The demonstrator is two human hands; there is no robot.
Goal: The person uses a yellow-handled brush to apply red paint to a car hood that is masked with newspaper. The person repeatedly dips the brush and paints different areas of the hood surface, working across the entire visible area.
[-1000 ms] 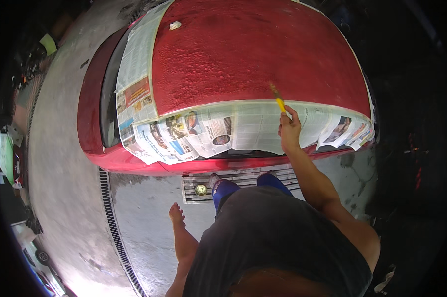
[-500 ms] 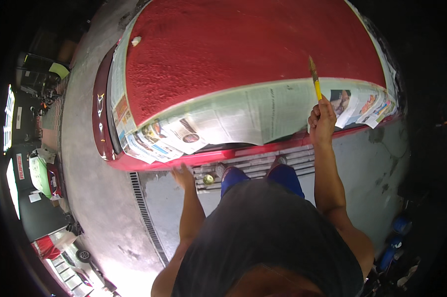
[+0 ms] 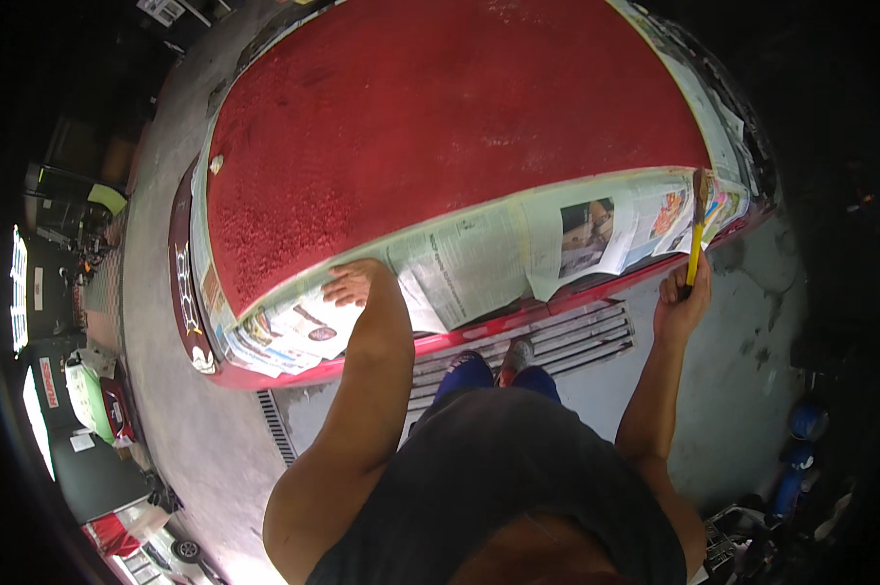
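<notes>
My right hand (image 3: 684, 304) grips a paintbrush by its yellow handle (image 3: 695, 255), with the brown bristles (image 3: 701, 190) pointing away from me. In this view the bristle end overlaps the taped border near the far right end of the roof; whether it touches cannot be told. My left hand (image 3: 350, 285) lies with fingers spread over the newspaper masking (image 3: 479, 255), just below the edge of the red car roof (image 3: 459, 107). The roof surface is matte and wrinkled toward its left end.
I stand on a slatted platform (image 3: 567, 343) beside the red car body. A floor drain grate (image 3: 276, 429) runs at the left. Blue containers (image 3: 807, 421) stand at the right, and a light green car part (image 3: 91, 395) is far left. A small whitish lump (image 3: 216, 164) sits on the roof's left edge.
My left hand has gone from beside the car body up onto the masking paper. The brush has moved right, from over the roof to its border. My feet and view have shifted right.
</notes>
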